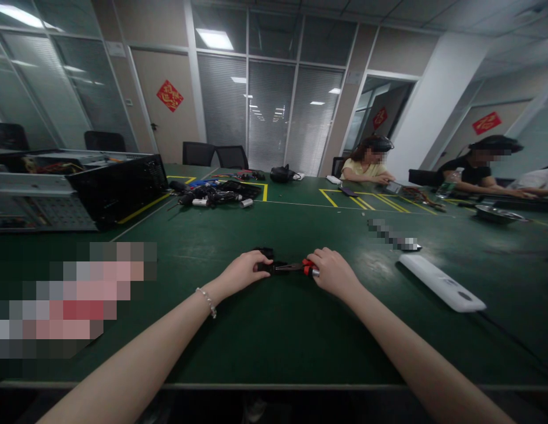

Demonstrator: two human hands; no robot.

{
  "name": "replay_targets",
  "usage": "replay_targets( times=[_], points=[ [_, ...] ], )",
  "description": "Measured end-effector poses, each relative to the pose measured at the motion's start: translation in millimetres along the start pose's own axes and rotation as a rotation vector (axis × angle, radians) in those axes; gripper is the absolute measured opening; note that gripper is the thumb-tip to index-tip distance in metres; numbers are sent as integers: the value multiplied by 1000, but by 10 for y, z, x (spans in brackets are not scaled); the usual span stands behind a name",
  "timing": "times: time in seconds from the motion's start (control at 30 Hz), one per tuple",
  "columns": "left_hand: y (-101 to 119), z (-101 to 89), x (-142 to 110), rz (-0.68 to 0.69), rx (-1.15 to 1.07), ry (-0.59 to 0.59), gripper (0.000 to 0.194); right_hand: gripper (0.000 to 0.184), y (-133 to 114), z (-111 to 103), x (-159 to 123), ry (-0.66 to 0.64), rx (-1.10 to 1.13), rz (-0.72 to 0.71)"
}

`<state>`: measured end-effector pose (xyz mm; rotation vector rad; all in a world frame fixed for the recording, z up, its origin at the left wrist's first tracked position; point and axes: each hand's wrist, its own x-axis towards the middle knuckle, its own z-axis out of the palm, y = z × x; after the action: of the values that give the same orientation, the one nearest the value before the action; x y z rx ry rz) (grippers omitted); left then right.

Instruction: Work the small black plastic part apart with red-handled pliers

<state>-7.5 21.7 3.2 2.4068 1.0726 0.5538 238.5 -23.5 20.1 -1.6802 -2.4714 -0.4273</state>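
My right hand [333,271] is closed around the red handles of long-nose pliers [291,267]. Their jaws point left and meet a small black part [265,268], which the thumb and fingers of my left hand [245,271] pinch. Whether the jaws grip that part or only touch it, I cannot tell. Just behind my left fingers is another dark piece [264,252], perhaps joined to the part in my hand. Both hands are low over the middle of the green table [274,335].
An opened computer case [119,188] stands at the far left. Beyond my hands lies a heap of black cables [216,193]. A white power strip [442,282] with a dark cord lies to the right. People sit across the table, including a person in yellow [366,168].
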Motion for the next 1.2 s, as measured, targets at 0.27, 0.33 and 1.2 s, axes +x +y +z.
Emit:
replay_targets(
  times=[0.27,0.33,1.2],
  points=[
    [-6,1,-11,2,6,0,31,27,4,22,7,-35,37,23],
    [-6,7,-6,3,6,0,31,28,9,20,4,-8,17,12],
    [-42,28,6,7,3,12,32,30,-10,-17,-2,39,-28,-15]
  ],
)
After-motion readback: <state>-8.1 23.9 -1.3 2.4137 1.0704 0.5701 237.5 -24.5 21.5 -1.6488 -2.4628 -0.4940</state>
